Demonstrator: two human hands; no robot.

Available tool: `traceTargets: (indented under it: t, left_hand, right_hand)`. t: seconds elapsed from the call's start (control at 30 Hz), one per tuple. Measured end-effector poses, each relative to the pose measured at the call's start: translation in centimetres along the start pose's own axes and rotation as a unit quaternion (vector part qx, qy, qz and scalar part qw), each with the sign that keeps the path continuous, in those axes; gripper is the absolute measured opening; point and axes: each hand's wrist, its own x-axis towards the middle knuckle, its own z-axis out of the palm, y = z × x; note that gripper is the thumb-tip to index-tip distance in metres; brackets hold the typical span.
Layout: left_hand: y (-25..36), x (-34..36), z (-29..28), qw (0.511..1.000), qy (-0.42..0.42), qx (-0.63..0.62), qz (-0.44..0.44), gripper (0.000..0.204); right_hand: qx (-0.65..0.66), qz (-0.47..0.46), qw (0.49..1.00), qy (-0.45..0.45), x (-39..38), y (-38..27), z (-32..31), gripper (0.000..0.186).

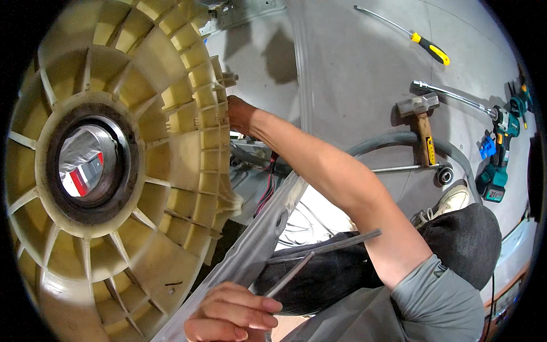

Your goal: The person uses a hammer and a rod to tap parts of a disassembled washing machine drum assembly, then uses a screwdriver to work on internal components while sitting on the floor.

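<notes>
A large cream-coloured plastic washing-machine tub (176, 211), ribbed, with a dark bearing ring (134, 171) round its central hole, fills the left side. My right hand (242, 115) reaches to the tub's right rim; its fingers are hidden behind the edge. Low in the view, my left hand (233, 313) is closed round a thin metal rod (290, 275), which points up and to the right. Just above the rod, a slim grey bar (342, 243) crosses in front of my right arm; what holds it up cannot be made out.
A grey metal cabinet edge (250, 251) runs beside the tub, with wires (268, 191) inside. On the floor to the right lie a screwdriver (430, 48), a hammer (421, 122), a long socket wrench (456, 94), a ratchet (444, 174), a grey hose (393, 139) and a teal cordless power tool (501, 148).
</notes>
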Motion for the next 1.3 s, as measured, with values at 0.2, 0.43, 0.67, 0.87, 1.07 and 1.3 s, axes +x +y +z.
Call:
traceTargets:
  t: [0.2,0.43,0.67,0.87,1.07,1.3]
  left_hand:
    - [0.1,-0.2,-0.3,1.0,-0.023,-0.006,0.019,0.048]
    - [-0.2,0.2,0.0,0.999,-0.023,0.022,0.009,0.047]
    - [-0.4,0.0,0.3,1.0,0.001,0.025,-0.001,0.047]
    - [-0.5,0.2,-0.2,1.0,-0.016,0.018,0.005,0.048]
    - [-0.7,0.2,-0.3,1.0,-0.013,0.007,0.013,0.048]
    - [-0.4,-0.1,-0.1,1.0,-0.018,0.008,0.016,0.047]
  right_hand:
    - [-0.01,-0.04,0.999,0.023,0.9,0.6,-0.2,0.029]
    - [0.0,-0.058,0.996,0.066,0.3,-0.5,0.6,0.032]
    - [0.021,-0.099,0.994,0.05,0.9,-0.1,0.2,0.028]
    - [0.05,-0.094,0.994,0.039,1.4,-0.1,-0.2,0.025]
    - [0.016,-0.129,0.991,0.015,1.5,-0.1,-0.2,0.028]
    - [0.084,-0.073,0.994,0.023,1.4,-0.7,0.1,0.024]
